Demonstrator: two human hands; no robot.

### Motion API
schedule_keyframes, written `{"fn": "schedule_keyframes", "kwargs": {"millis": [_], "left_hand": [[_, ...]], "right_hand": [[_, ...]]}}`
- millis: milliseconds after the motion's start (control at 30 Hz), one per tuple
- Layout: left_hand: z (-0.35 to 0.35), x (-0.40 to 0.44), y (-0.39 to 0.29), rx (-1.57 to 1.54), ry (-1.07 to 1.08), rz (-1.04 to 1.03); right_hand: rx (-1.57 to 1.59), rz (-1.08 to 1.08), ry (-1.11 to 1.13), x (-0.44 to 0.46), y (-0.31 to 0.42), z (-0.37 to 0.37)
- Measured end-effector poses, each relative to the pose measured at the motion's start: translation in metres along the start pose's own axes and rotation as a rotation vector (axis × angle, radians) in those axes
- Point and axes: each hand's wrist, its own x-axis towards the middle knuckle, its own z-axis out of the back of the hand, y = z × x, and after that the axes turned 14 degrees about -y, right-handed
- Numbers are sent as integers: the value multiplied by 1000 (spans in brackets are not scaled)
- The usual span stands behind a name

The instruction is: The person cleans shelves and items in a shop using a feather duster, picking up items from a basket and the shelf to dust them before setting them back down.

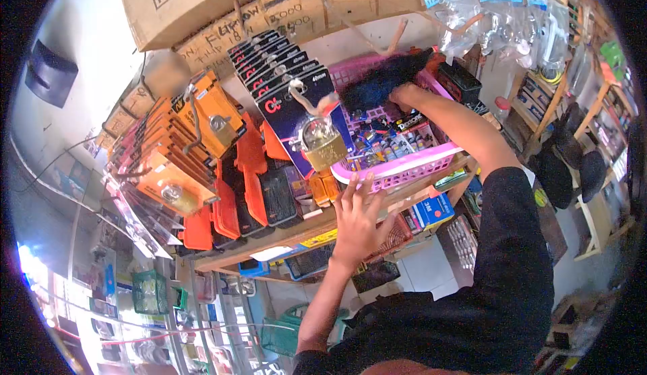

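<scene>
A pink plastic basket (411, 166) stands on the wooden shelf, with small bottles and packets inside. My left hand (358, 223) is at its front left corner, fingers spread, the fingertips near the rim. Over the back of the basket, my right hand (406, 96) is closed on a dark, brush-like bundle (374, 85); most of its fingers are hidden behind the bundle. Just left of the basket, a brass padlock (325, 151) on a black card hangs from a hook.
Orange padlock cards (172, 172) hang at the left, above orange and black bins (280, 196). Clear plastic bags (465, 17) hang at the upper right. Cardboard boxes (195, 4) lie overhead. A green basket (280, 334) is below, beyond the shelf edge.
</scene>
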Motion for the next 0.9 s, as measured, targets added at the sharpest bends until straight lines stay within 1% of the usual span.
{"fn": "schedule_keyframes", "kwargs": {"millis": [33,67,167,200,300,333,433,467,533,567,633,667,767,800,833,867,900], "left_hand": [[2,0,-1,-12,1,4],[5,2,-2,-22,1,6],[6,4,-6,-21,-13,5],[6,4,-6,-8,-15,1],[6,2,-8,18,-5,-12],[6,4,-8,28,-4,-16],[11,3,-6,10,20,-12],[14,6,-5,-12,35,-4],[26,14,-8,-48,64,32],[30,18,-3,-131,71,63],[41,29,10,-313,83,119],[50,37,10,-323,52,132],[41,36,6,-879,-214,597],[38,33,5,-784,-265,618],[35,34,-6,-998,-292,721],[32,34,-17,-1210,-335,826],[30,35,-28,-1475,-354,933]], "right_hand": [[-30,21,44,0,5,8],[-15,60,-55,-8,5,13],[39,30,-113,-5,-3,7],[66,54,-79,-7,-7,16],[245,-61,63,-10,-1,46],[370,-35,-34,-51,14,86],[532,59,-46,-47,18,93],[520,128,-45,-53,20,101],[577,183,-37,-73,28,122],[605,205,-34,-86,31,131],[679,307,-158,-121,41,152],[710,353,-218,-143,46,165],[795,457,-410,-210,73,197],[790,565,-547,-221,81,194],[817,558,-554,-244,94,203],[801,474,-381,-262,106,218],[703,524,-373,-273,115,219]]}}
